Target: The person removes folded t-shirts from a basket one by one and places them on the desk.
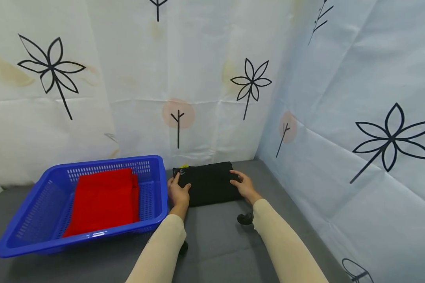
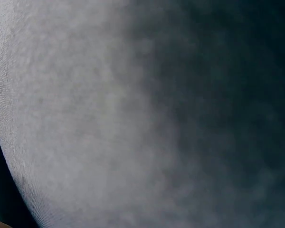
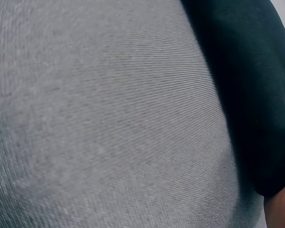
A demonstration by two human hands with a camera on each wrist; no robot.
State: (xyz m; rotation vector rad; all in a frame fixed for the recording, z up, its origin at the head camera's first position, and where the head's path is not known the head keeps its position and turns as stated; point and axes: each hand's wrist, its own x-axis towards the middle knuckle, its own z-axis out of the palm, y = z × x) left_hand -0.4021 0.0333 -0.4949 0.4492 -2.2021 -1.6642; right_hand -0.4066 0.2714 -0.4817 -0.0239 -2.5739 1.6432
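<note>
A folded black cloth [image 1: 209,182] lies at the back of the grey surface, with a small pale print near its upper left corner. My left hand [image 1: 178,193] holds its left end, thumb and index finger over the top face. At the opposite end my right hand [image 1: 245,186] grips the right edge between thumb and fingers. The right wrist view has the dark cloth [image 3: 247,95] along its right side, with part of the hand [image 3: 281,209] at the lower corner. In the left wrist view, grey fabric and a blurred dark area fill the picture.
A blue plastic basket [image 1: 159,188] stands close to my left forearm, holding a folded red cloth [image 1: 104,198]. A bit of yellow [image 1: 184,166] shows behind the black cloth. White printed fabric walls [image 1: 205,78] rise at the back and right. Black wrist gear [image 1: 245,219] juts below my right sleeve.
</note>
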